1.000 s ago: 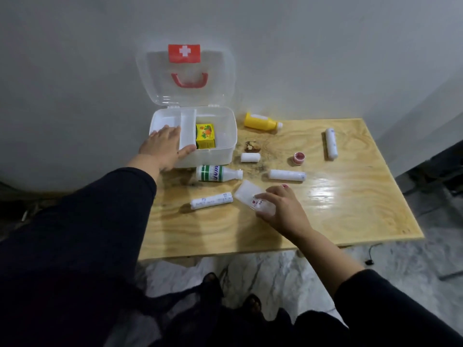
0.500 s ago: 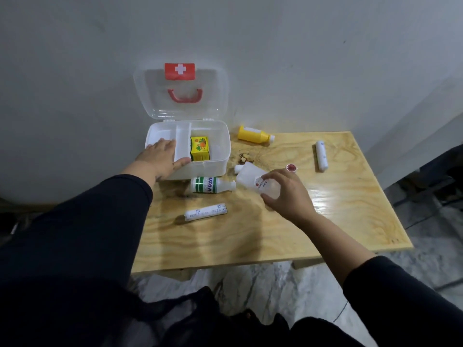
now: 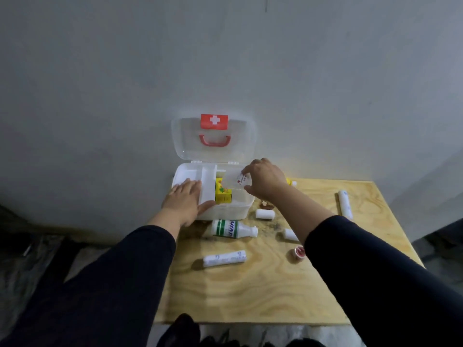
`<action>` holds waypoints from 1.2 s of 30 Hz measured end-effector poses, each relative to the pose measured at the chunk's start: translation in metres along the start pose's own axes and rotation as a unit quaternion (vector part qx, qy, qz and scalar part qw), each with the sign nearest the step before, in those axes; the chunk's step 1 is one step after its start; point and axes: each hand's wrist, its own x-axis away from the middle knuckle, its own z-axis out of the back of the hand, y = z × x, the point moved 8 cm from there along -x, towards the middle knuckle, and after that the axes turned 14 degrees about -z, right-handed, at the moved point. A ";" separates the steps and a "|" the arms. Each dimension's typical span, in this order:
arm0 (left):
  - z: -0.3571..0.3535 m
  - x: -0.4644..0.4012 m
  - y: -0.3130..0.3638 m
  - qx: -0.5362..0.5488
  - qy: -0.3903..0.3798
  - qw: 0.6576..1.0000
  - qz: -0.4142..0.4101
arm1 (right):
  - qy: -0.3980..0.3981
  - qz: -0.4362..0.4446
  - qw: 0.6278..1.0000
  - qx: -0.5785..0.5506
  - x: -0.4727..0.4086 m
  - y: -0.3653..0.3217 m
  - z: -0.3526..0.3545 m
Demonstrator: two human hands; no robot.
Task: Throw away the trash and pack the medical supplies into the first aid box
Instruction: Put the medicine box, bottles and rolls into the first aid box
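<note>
holding a clear flat packet (image 3: 235,182) pinched in its fingers, the right hand (image 3: 265,181) hovers over the right compartment of the open first aid box (image 3: 240,209), beside a yellow carton (image 3: 222,192). the left hand (image 3: 186,200) lies flat, fingers spread, on the box's near left rim. a green-striped bottle (image 3: 231,229) and white rolls (image 3: 224,258) lie on the wooden table (image 3: 250,291) nearer the person.

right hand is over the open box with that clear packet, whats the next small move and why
Probably lower and release: the right hand holds the clear plastic packet above the white first aid box's right compartment, beside the yellow carton, while the left hand steadies the box.
</note>
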 end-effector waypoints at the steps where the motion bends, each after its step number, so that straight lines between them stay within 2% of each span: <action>1: 0.000 0.000 0.000 0.003 0.003 1.000 -0.002 | -0.006 0.005 1.000 0.016 -0.006 -0.007 -0.005; 4: -0.001 0.000 0.000 0.011 0.010 1.000 -0.005 | -0.029 0.018 0.999 0.035 -0.021 -0.025 -0.025; 9: -0.002 0.000 -0.003 0.015 0.030 0.999 -0.012 | -0.081 0.012 0.995 -0.051 -0.035 -0.033 -0.052; 14: -0.004 -0.002 -0.006 0.005 0.040 0.999 -0.011 | -0.022 0.003 0.996 -0.089 -0.038 -0.046 -0.055; 20: -0.003 -0.001 -0.005 -0.001 0.044 0.999 -0.010 | -0.045 -0.005 0.991 -0.125 -0.037 -0.046 -0.061; 24: -0.002 -0.001 -0.005 -0.003 0.039 0.999 -0.005 | -0.018 0.010 0.988 -0.156 -0.025 -0.035 -0.041; 29: -0.003 0.001 -0.005 -0.004 0.035 0.999 -0.003 | 0.040 0.002 0.970 -0.238 0.005 0.001 -0.020; 33: -0.006 0.000 -0.006 0.003 0.032 0.999 -0.003 | 0.088 -0.065 0.936 -0.336 0.039 0.042 -0.023; 36: -0.007 0.000 -0.006 0.000 0.027 1.000 -0.003 | 0.065 -0.120 0.910 -0.392 0.065 0.062 -0.047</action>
